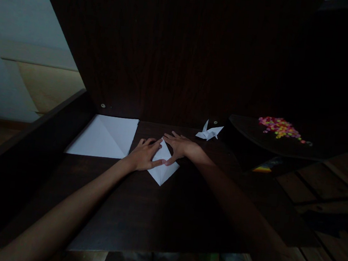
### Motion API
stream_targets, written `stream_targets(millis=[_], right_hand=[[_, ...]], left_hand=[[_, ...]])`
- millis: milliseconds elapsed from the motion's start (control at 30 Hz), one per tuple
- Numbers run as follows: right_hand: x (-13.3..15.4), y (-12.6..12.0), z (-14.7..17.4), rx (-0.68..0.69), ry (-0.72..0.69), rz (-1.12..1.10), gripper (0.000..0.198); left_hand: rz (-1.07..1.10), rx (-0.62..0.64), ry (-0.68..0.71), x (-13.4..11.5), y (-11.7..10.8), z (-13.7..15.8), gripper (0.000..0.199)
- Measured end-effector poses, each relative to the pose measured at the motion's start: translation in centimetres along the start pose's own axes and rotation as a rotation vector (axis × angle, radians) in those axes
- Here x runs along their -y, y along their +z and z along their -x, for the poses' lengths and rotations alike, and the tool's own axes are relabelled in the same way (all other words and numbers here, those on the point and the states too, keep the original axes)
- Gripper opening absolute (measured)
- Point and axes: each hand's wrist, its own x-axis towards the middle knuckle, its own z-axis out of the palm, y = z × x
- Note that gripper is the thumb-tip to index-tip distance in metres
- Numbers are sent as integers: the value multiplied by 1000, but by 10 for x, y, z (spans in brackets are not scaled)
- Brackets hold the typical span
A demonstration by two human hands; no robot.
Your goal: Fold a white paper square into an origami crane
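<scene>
A folded white sheet of paper (162, 174), kite-like in outline with creases running to its near corner, lies flat on the dark wooden surface. My left hand (145, 156) rests on its left side, fingers spread and thumb reaching toward the middle. From the right, my right hand (179, 146) lies over the upper edge with fingers stretched out, its thumb tip close to the left thumb. Both hands press on the paper without gripping it. Beyond my right hand stands a folded white paper crane (209, 132).
A stack of white paper (103, 136) lies at the left, its top sheet creased diagonally. On a dark curved shelf (247, 129) at right sits a pile of small colourful pieces (279, 127). A tall dark panel (177, 54) rises behind; a raised side board (26, 142) borders the left.
</scene>
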Motion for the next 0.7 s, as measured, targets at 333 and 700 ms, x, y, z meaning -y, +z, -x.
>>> stream_targets(millis=[333,700], right_hand=[[3,-3,0,-2,27,-7,133],[-4,-1,3,-27,-17,-55,128]], left_hand=[[-2,-7,7,2,3,-1,80],[3,-14,6,1,4,-1,82]])
